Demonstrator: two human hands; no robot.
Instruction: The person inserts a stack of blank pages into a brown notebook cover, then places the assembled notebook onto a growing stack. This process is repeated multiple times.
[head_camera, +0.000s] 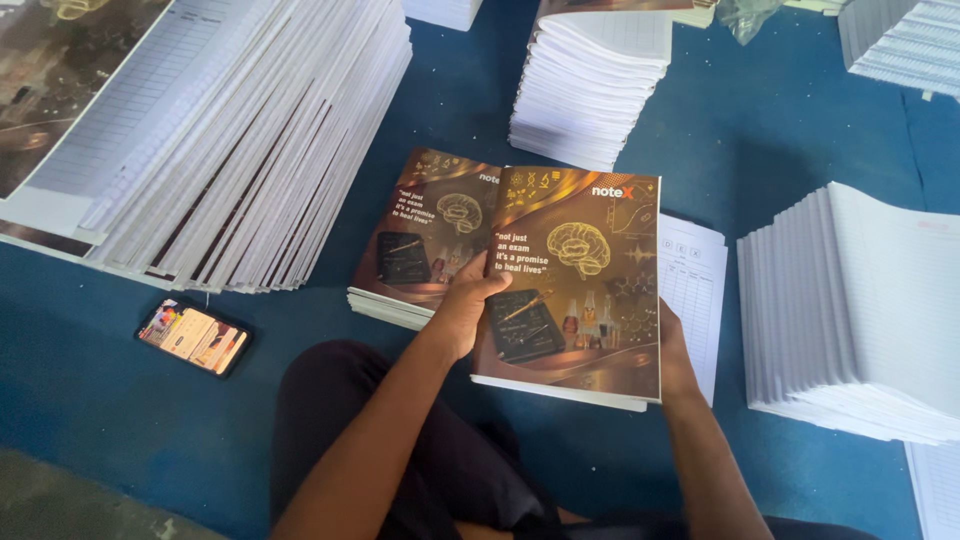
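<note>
A notebook (580, 290) with a glossy brown cover showing a gold brain drawing is held above the blue floor. My left hand (463, 308) grips its left edge with the thumb on the cover. My right hand (676, 358) is under its right edge, mostly hidden by the book. Just behind it to the left lies a short pile of the same covered notebooks (420, 240). A sheet of ruled white paper (695, 290) shows beneath the held notebook on the right.
Tall stacks of white ruled paper stand at the left (230, 140), at the back centre (590, 80) and at the right (860, 310). A phone (193, 337) with a lit screen lies on the blue floor (780, 130). My dark-trousered legs (440, 460) fill the foreground.
</note>
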